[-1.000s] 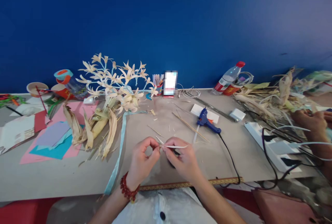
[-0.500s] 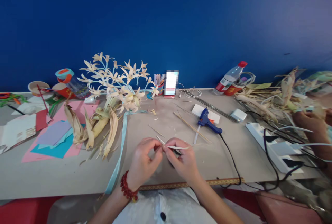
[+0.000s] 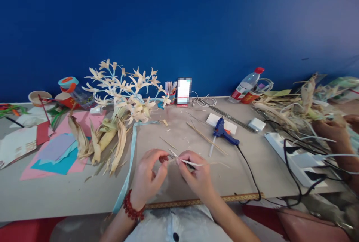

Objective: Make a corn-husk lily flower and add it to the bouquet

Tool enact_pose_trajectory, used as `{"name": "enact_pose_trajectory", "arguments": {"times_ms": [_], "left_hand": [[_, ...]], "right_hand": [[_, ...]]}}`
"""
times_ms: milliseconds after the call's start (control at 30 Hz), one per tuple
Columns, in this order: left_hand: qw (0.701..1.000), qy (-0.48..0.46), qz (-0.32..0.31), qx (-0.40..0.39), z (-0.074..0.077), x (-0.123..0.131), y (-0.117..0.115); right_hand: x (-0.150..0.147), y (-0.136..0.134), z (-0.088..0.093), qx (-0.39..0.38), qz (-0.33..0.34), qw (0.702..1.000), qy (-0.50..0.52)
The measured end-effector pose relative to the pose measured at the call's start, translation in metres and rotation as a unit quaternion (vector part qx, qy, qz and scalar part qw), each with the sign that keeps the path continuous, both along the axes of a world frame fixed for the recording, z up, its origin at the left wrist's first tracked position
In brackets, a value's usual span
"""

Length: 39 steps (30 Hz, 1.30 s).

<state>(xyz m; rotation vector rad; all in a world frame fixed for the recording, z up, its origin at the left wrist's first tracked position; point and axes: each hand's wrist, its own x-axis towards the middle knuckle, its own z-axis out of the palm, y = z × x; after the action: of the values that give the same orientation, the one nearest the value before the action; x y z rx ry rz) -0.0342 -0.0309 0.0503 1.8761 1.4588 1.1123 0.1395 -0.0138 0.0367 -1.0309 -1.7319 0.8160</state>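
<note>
My left hand and my right hand meet over the near middle of the grey table. Both pinch a thin pale husk strip that runs from between my fingertips out to the right. A thin stick end pokes up between the hands. A red bead bracelet circles my left wrist. A blue glue gun lies just beyond my right hand, its black cord trailing to the table's front edge.
A husk flower arrangement and dried corn husks lie at the left, by coloured paper sheets and a light blue ribbon. A water bottle, a power strip and another person's hands are at the right.
My hands have drifted slightly left and nearer, still pinching the strip. My left fingers have shifted on it. The other person's hands at the right have moved a little.
</note>
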Motion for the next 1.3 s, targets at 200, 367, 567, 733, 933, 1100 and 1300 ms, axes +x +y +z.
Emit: {"name": "enact_pose_trajectory", "arguments": {"times_ms": [200,367,567,733,933,1100,1300], "left_hand": [[0.998,0.026,-0.032,0.054,0.007,0.015,0.007],[0.998,0.039,0.001,0.051,-0.005,0.009,0.003],[1.000,-0.004,-0.007,-0.009,0.001,-0.001,-0.001],[0.998,-0.051,-0.031,-0.026,0.008,0.016,0.003],[0.994,-0.072,0.016,-0.081,-0.007,0.023,0.001],[0.993,-0.078,0.029,-0.084,-0.009,0.011,-0.001],[0.994,-0.090,-0.020,-0.052,0.006,0.016,0.004]], "right_hand": [[-0.001,0.000,0.002,0.011,0.007,1.000,0.004],[0.001,-0.001,-0.001,0.029,-0.012,1.000,-0.003],[0.002,0.002,0.003,0.015,-0.028,0.999,0.004],[-0.001,0.001,0.006,0.015,-0.012,1.000,0.008],[0.000,-0.002,0.001,0.037,-0.030,0.999,0.012],[0.003,0.001,0.001,0.043,-0.049,0.998,0.016],[0.000,0.003,0.006,0.027,-0.034,0.999,0.014]]}}
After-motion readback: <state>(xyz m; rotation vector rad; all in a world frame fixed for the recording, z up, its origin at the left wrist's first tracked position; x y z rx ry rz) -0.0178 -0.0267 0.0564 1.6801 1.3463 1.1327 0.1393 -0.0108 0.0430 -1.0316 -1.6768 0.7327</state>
